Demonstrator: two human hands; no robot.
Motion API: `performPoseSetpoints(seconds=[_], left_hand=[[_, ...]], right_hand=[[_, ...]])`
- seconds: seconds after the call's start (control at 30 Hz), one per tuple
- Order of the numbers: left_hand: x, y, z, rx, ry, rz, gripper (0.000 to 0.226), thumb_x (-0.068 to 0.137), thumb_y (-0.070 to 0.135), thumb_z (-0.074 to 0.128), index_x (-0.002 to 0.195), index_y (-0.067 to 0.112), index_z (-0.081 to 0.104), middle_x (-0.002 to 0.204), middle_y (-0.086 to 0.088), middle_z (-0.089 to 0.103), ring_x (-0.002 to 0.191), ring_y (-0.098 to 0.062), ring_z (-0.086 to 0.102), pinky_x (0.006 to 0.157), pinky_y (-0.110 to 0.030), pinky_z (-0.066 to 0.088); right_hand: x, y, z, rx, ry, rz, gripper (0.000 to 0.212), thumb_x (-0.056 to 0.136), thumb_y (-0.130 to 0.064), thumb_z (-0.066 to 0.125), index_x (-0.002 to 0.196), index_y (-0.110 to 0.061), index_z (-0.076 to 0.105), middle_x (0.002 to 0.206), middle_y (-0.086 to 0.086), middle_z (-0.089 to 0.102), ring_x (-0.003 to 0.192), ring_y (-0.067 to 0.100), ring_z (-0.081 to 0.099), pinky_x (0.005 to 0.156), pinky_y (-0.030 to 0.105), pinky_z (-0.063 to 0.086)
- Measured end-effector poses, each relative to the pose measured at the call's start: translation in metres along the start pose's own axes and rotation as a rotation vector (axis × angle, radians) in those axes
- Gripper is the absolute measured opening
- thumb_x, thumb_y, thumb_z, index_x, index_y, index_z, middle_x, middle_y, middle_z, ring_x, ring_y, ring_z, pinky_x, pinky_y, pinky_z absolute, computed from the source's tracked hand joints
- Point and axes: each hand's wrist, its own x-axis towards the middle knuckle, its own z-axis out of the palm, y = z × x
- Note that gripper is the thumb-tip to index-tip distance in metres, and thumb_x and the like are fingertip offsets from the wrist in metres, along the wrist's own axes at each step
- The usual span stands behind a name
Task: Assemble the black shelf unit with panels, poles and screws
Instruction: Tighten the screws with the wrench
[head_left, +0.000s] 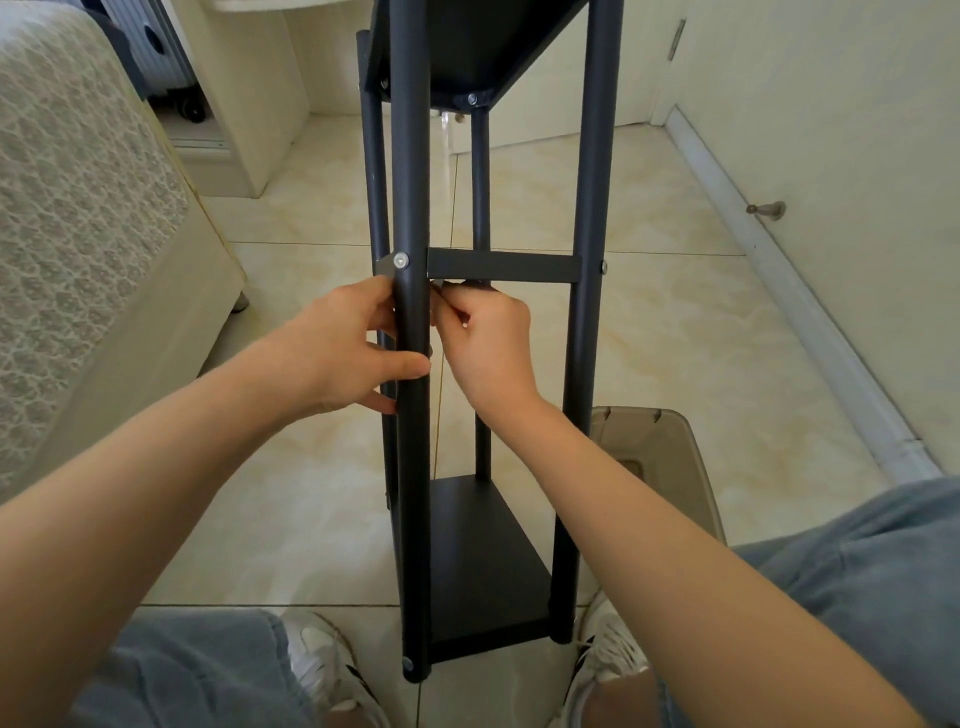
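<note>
Here's the black shelf unit of round metal poles and flat panels, its foot between my shoes on the cream tiled floor. The bottom panel and top panel both look fixed. I'm working on the thin middle panel, seen edge-on.

My left hand wraps the nearest black pole just below the silver screw head, steadying it. My right hand sits tucked behind that pole under the middle panel, with its fingers curled in tight. Whether they pinch a screw or a tool, I can't tell from here.

I'd call this fastening the middle panel's near corner. Next I'll want the pole held firm and the hole lined up squarely before I tighten the screw fully.
</note>
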Motion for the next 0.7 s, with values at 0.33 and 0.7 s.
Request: performPoseSetpoints(seconds=[0.33, 0.7], left_hand=[[-0.001, 0.0, 0.0, 0.015, -0.01, 0.006, 0.045, 0.09, 0.005, 0.069, 0.129, 0.018, 0.051, 0.125, -0.005, 0.062, 0.099, -0.026, 0.07, 0.076, -0.05, 0.062], [-0.004, 0.001, 0.003, 0.045, -0.01, 0.013, 0.045, 0.091, 0.008, 0.069, 0.13, 0.017, 0.048, 0.126, -0.007, 0.06, 0.098, -0.028, 0.071, 0.076, -0.049, 0.063]], right_hand=[[-0.004, 0.004, 0.006, 0.034, 0.037, 0.012, 0.019, 0.096, -0.012, 0.058, 0.083, -0.004, 0.071, 0.07, -0.003, 0.06, 0.066, 0.01, 0.053, 0.065, 0.019, 0.04], [-0.019, -0.004, -0.021, 0.034, -0.136, 0.185, 0.025, 0.096, -0.014, 0.055, 0.076, -0.007, 0.068, 0.059, -0.007, 0.054, 0.061, 0.003, 0.054, 0.057, 0.004, 0.037]])
